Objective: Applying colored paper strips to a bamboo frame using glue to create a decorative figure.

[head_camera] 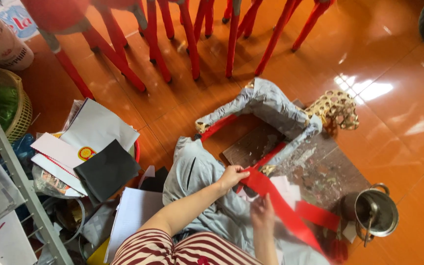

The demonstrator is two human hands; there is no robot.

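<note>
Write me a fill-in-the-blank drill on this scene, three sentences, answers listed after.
1. Both the left hand and the right hand hold a long paper strip whose colour is ____.
2. The metal pot stands on the floor to the ____ of the hands in the picture.
3. The black sheet lies on top of a pile of ____.

Missing words: red; right; papers

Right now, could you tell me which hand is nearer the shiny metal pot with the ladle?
Right. The right hand holds the red paper strip nearer the metal pot; the left hand grips it farther away.
</note>
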